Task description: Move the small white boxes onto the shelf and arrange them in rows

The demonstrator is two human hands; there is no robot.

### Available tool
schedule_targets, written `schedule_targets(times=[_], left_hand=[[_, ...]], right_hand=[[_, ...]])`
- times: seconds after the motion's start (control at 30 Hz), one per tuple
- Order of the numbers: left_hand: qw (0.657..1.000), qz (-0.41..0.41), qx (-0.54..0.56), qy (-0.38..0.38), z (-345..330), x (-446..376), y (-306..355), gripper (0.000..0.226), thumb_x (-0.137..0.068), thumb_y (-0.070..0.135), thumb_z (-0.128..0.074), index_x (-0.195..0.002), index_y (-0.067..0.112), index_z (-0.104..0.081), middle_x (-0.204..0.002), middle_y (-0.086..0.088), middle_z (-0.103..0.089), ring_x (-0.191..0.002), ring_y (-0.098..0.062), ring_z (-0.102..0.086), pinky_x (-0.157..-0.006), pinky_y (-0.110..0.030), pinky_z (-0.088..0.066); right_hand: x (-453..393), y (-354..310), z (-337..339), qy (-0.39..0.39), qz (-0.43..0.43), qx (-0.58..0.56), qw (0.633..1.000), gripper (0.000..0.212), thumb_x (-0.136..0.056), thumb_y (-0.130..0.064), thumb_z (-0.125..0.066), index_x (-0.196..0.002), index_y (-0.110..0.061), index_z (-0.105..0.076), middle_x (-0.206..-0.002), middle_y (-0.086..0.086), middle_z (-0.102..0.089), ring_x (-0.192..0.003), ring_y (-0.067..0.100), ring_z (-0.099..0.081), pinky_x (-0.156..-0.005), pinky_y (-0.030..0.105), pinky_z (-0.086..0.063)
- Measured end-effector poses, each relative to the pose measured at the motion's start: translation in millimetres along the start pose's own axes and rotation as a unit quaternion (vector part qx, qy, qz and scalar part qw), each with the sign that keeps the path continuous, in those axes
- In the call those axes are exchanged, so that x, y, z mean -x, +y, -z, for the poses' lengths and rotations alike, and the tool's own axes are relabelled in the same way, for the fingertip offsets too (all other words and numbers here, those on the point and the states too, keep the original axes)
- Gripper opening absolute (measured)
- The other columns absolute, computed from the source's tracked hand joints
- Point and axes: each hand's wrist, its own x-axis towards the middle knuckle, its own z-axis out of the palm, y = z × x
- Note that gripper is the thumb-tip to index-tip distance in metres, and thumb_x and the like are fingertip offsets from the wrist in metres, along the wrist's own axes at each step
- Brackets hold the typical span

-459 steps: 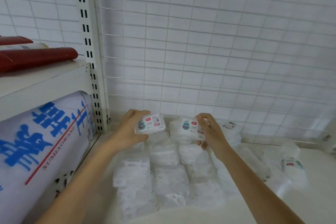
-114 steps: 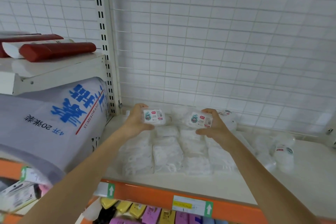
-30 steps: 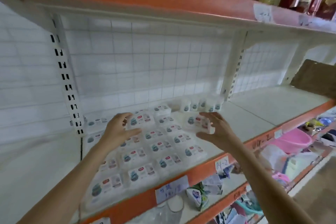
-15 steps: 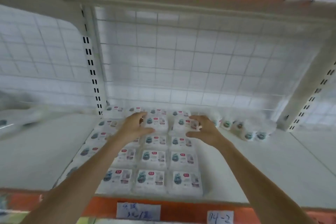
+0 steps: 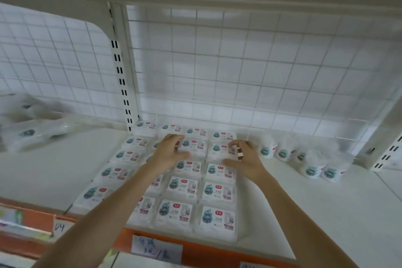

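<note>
Front edge first: orange shelf lip (image 5: 219, 252) with a handwritten label (image 5: 157, 248). The boxes (image 5: 218, 218) sit flush to that lip, labels up and all facing the same way, packed edge to edge, so the grid reads as straight columns running back to the mesh (image 5: 239, 67). Four columns visible, the left ones partly hidden by the forearm.

Both hands are at the second-from-back row. Left hand (image 5: 169, 153): fingers curled over the top of a box (image 5: 194, 146), thumb at its near edge; looks like a placing or squaring-up grip. Right hand (image 5: 244, 158): fingertips pinching the right edge of its box (image 5: 219, 150), thumb spread along the near side. Likely seating each box against its neighbours to keep the rows tight. I can't tell whether the boxes are fully down on the layer below or still partly carried.

Right of the grid, small round tubs (image 5: 282, 154) stand in a loose line along the back. On the left bay, blurred bagged packs (image 5: 32, 130).

Versus 0.5 s ago: same shelf and framing, with the hands slightly further in and lower onto the boxes. Versus 3.8 s ago: a different shelf then, with each hand lifting one box off a pile; those two boxes have now arrived here.

Task looks well along; the shelf right of the grid still has room.
</note>
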Motion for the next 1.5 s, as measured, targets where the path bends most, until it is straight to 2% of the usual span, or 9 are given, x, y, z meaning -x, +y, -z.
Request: schedule_targets(times=[0.23, 0.43, 0.57, 0.8, 0.93, 1.03, 1.17, 1.33, 1.5], left_hand=[[1.0, -0.016, -0.018, -0.008, -1.2, -6.4, -4.5, 0.064, -0.081, 0.028, -0.068, -0.137, 0.012, -0.041, -0.134, -0.004, -0.043, -0.122, -0.019, -0.044, -0.103, -0.028, -0.034], [0.999, -0.028, -0.031, -0.019, 0.9, -6.7, -2.3, 0.062, -0.082, 0.026, -0.067, -0.135, 0.01, -0.042, -0.133, -0.006, -0.044, -0.121, -0.019, -0.044, -0.102, -0.026, -0.033], [0.999, -0.02, -0.032, -0.034, 5.7, -5.7, 3.5, 0.063, -0.082, 0.027, -0.067, -0.135, 0.008, -0.04, -0.136, -0.008, -0.04, -0.123, -0.02, -0.042, -0.104, -0.029, -0.034], [0.998, -0.023, -0.031, -0.051, 13.0, 8.0, 6.1, 0.074, -0.084, 0.032, -0.064, -0.143, 0.012, -0.025, -0.145, -0.01, -0.028, -0.13, -0.022, -0.034, -0.106, -0.033, -0.031], [0.997, -0.041, -0.049, -0.05, 16.1, 18.0, 1.9, 0.068, -0.086, 0.033, -0.062, -0.141, 0.011, -0.029, -0.142, -0.009, -0.031, -0.127, -0.021, -0.037, -0.101, -0.028, -0.031], [0.996, -0.055, -0.055, -0.043, 19.4, 23.8, -1.9, 0.066, -0.087, 0.035, -0.06, -0.141, 0.011, -0.031, -0.142, -0.008, -0.033, -0.127, -0.021, -0.039, -0.103, -0.03, -0.031], [0.985, -0.115, -0.132, -0.012, 29.2, 31.3, -6.4, 0.057, -0.088, 0.039, -0.056, -0.137, 0.014, -0.039, -0.136, -0.004, -0.043, -0.122, -0.018, -0.044, -0.1, -0.031, -0.037], [0.949, -0.207, -0.232, 0.048, 44.9, 47.3, -5.7, 0.044, -0.089, 0.037, -0.054, -0.127, 0.014, -0.05, -0.122, -0.002, -0.054, -0.108, -0.018, -0.053, -0.089, -0.031, -0.042], [0.932, -0.247, -0.253, 0.081, 56.8, 84.3, -6.4, 0.035, -0.08, 0.024, -0.068, -0.11, 0.007, -0.062, -0.104, -0.008, -0.064, -0.092, -0.028, -0.062, -0.075, -0.04, -0.05]], right_hand=[[0.6, 1.6, -5.9, 0.02, -0.014, -0.038, 0.999, 0.043, -0.07, -0.009, -0.078, -0.102, -0.021, -0.053, -0.117, -0.001, -0.034, -0.104, 0.018, -0.05, -0.089, 0.027, -0.047], [0.2, -5.6, -7.4, 0.024, -0.036, -0.018, 0.999, 0.042, -0.072, -0.008, -0.076, -0.104, -0.02, -0.051, -0.125, 0.001, -0.033, -0.107, 0.02, -0.048, -0.08, 0.022, -0.045], [6.3, -11.6, -9.2, 0.026, -0.042, 0.008, 0.999, 0.047, -0.076, -0.01, -0.072, -0.116, -0.016, -0.049, -0.131, 0.006, -0.034, -0.104, 0.017, -0.044, -0.072, 0.015, -0.042], [28.9, -19.1, -18.0, 0.056, -0.058, 0.062, 0.995, 0.072, -0.081, -0.029, -0.069, -0.141, -0.02, -0.029, -0.145, 0.007, -0.027, -0.131, 0.028, -0.033, -0.104, 0.044, -0.04], [45.0, -22.1, -18.1, 0.068, -0.064, 0.04, 0.995, 0.072, -0.081, -0.027, -0.069, -0.14, -0.019, -0.03, -0.143, 0.007, -0.027, -0.122, 0.025, -0.041, -0.095, 0.039, -0.048], [54.6, -23.5, -16.2, 0.078, -0.052, 0.077, 0.993, 0.07, -0.082, -0.032, -0.068, -0.14, -0.018, -0.031, -0.145, 0.006, -0.029, -0.131, 0.024, -0.034, -0.106, 0.038, -0.036], [71.2, -29.4, -6.5, 0.092, -0.022, 0.145, 0.985, 0.065, -0.082, -0.036, -0.066, -0.137, -0.016, -0.036, -0.142, 0.004, -0.034, -0.131, 0.022, -0.031, -0.105, 0.033, -0.031], [103.0, -44.0, 12.8, 0.12, 0.018, 0.27, 0.955, 0.051, -0.087, -0.036, -0.059, -0.131, -0.018, -0.044, -0.138, -0.001, -0.042, -0.128, 0.019, -0.037, -0.102, 0.032, -0.034], [154.0, -50.8, 25.1, 0.172, 0.043, 0.32, 0.931, 0.042, -0.086, -0.033, -0.061, -0.124, -0.018, -0.052, -0.126, -0.001, -0.054, -0.116, 0.02, -0.048, -0.095, 0.034, -0.04]])
